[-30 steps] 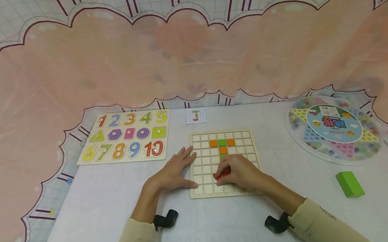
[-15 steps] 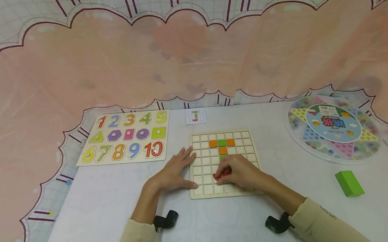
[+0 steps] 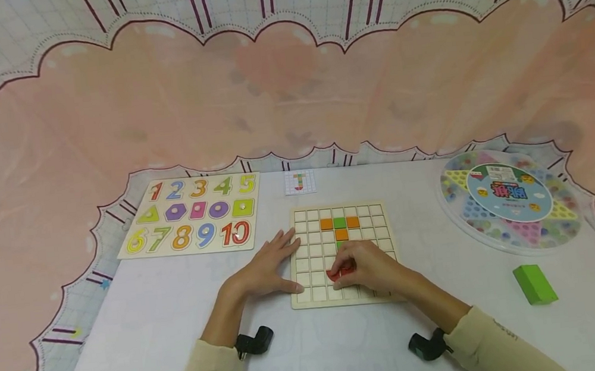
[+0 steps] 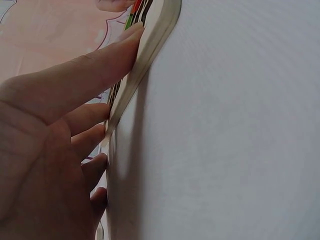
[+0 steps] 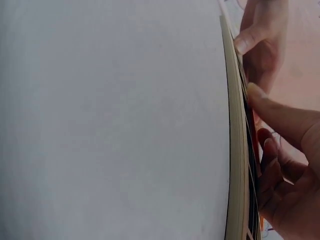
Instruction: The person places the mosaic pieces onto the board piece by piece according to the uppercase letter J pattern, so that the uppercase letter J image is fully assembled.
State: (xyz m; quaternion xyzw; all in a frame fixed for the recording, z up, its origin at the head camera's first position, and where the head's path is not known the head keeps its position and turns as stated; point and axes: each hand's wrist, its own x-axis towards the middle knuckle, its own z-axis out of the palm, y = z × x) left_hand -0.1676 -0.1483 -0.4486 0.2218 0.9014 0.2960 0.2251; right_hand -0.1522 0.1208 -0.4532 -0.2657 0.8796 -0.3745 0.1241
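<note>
A wooden grid board point(image 3: 320, 304) lies on the white table. Orange tiles point(image 3: 352, 222) and green tiles point(image 3: 339, 223) sit in its upper cells, forming a bar with a stem below. My left hand point(image 3: 265, 269) spreads its fingers along the board's left edge, the thumb point(image 4: 100, 65) resting on the rim. Over the lower middle cells, my right hand point(image 3: 367, 265) pinches a red tile with a rounded edge point(image 3: 332, 276) between thumb and fingertips, low at the board. More red shows beside it, between the fingers. The palm hides the cells to the right.
Behind the board lies a small card point(image 3: 299, 182) with a coloured J pattern. A number and shape puzzle board point(image 3: 210, 228) is at the back left. A round Chinese checkers set point(image 3: 511, 201) lies at the back right, with a green block point(image 3: 535, 285) in front.
The head view has tilted slightly, so everything sits a little lower in it. A bit more red shows between the right thumb and fingers; the left hand keeps its place.
</note>
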